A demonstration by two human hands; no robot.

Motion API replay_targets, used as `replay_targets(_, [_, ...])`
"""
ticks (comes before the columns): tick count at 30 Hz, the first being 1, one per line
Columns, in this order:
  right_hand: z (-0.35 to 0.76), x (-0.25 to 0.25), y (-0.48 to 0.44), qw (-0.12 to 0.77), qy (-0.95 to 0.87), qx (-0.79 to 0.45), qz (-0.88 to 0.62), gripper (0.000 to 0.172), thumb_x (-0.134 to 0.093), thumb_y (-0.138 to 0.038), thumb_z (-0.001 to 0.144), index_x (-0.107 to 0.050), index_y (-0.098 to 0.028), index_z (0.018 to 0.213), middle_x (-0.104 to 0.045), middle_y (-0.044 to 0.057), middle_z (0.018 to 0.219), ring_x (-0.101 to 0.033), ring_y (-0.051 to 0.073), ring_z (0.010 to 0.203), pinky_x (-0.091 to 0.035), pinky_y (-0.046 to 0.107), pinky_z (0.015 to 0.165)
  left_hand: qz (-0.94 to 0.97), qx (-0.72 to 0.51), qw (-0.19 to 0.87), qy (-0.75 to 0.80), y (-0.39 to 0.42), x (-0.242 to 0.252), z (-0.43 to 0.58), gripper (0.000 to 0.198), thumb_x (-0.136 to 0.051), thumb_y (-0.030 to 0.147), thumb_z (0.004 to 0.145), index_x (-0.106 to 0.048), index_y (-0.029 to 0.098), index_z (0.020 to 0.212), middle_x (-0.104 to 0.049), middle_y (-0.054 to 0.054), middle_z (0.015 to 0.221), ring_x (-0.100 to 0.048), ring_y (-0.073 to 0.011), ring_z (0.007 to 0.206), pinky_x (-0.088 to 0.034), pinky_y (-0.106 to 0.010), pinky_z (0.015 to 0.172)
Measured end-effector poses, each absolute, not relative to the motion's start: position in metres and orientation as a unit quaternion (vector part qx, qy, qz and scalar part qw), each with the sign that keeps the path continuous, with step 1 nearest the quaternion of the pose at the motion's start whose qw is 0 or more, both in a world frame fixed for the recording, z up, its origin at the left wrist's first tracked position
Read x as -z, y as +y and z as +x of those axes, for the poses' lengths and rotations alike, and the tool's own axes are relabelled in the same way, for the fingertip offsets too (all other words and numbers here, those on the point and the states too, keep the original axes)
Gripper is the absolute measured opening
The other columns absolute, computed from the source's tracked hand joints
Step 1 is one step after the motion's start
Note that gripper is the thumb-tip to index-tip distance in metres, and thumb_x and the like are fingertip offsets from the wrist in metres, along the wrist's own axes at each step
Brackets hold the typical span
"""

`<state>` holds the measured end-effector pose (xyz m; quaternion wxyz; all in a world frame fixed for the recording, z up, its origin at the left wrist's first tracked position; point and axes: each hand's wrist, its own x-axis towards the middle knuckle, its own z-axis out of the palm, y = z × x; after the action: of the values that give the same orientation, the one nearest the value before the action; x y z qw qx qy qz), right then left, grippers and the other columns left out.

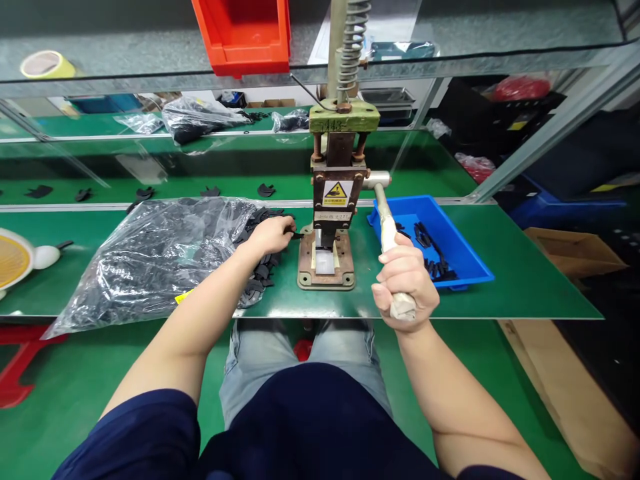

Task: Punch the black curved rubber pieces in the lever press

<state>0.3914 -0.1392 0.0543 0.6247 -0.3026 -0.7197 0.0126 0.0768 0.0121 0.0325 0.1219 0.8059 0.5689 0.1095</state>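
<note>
A small hand press (331, 200) with a yellow warning label stands on the green bench (525, 280). My right hand (404, 280) is closed around the press's lever handle (386, 227), which is pulled down toward me. My left hand (273, 233) is pinched on a small black flat part (297, 235) held at the left side of the press base (326, 263). Beside that hand lies a clear plastic bag (155, 260) full of black parts, with several spilled out by its mouth.
A blue tray (450, 247) holding several black parts sits right of the press. A white fan (15, 257) is at the far left. Above are an orange bin (245, 33) and a tape roll (46, 65) on a glass shelf. Cardboard boxes (575, 250) stand at the right.
</note>
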Motion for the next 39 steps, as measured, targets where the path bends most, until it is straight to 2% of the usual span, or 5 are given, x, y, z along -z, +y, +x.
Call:
replay_targets(7, [0.388, -0.056, -0.132, 0.658, -0.712, -0.008, -0.246, 0.020, -0.078, -0.028, 0.085, -0.058, -0.030, 0.080, -0.066, -0.006, 0.075, -0.072, 0.020, 0.094, -0.054, 0.064, 0.122, 0.725, -0.267, 0.211, 0.598, -0.006, -0.002, 0.107, 0.023, -0.077, 0.028, 0.092, -0.072, 0.024, 0.114, -0.079, -0.006, 0.103, -0.074, -0.0249, 0.097, -0.055, -0.035, 0.092])
replay_targets(14, [0.388, -0.057, -0.132, 0.659, -0.713, -0.014, -0.240, 0.019, -0.077, -0.026, 0.085, -0.060, -0.029, 0.078, -0.067, -0.005, 0.075, -0.072, 0.020, 0.093, -0.055, 0.065, 0.121, 0.493, -0.471, 0.491, 0.542, 0.001, 0.026, 0.129, 0.019, -0.076, 0.030, 0.097, -0.061, 0.018, 0.100, -0.075, -0.002, 0.085, -0.072, -0.0144, 0.075, -0.061, -0.025, 0.070])
replay_targets(20, [0.385, -0.058, -0.130, 0.670, -0.708, -0.008, -0.224, 0.019, -0.078, -0.025, 0.084, -0.060, -0.027, 0.078, -0.068, -0.005, 0.075, -0.072, 0.020, 0.093, -0.056, 0.062, 0.117, 0.490, -0.366, 0.594, 0.523, -0.008, 0.005, 0.117, 0.023, -0.084, 0.027, 0.093, -0.064, 0.015, 0.099, -0.075, -0.002, 0.082, -0.072, -0.0128, 0.070, -0.063, -0.025, 0.069])
replay_targets(29, [0.385, -0.059, -0.132, 0.663, -0.711, -0.012, -0.232, 0.018, -0.077, -0.022, 0.083, -0.061, -0.028, 0.079, -0.067, -0.005, 0.075, -0.072, 0.020, 0.094, -0.056, 0.062, 0.118, 0.571, -0.340, 0.497, 0.559, -0.018, 0.004, 0.124, 0.038, -0.083, 0.032, 0.093, -0.068, 0.020, 0.126, -0.069, 0.000, 0.086, -0.071, -0.0113, 0.058, -0.060, -0.022, 0.057])
replay_targets(39, [0.384, -0.058, -0.130, 0.670, -0.705, -0.011, -0.230, 0.020, -0.077, -0.026, 0.085, -0.059, -0.028, 0.079, -0.067, -0.006, 0.075, -0.073, 0.020, 0.093, -0.055, 0.064, 0.121, 0.498, -0.369, 0.564, 0.546, -0.016, -0.005, 0.114, 0.036, -0.096, 0.018, 0.077, -0.063, 0.014, 0.092, -0.074, -0.001, 0.075, -0.064, -0.0082, 0.056, -0.052, -0.019, 0.057])
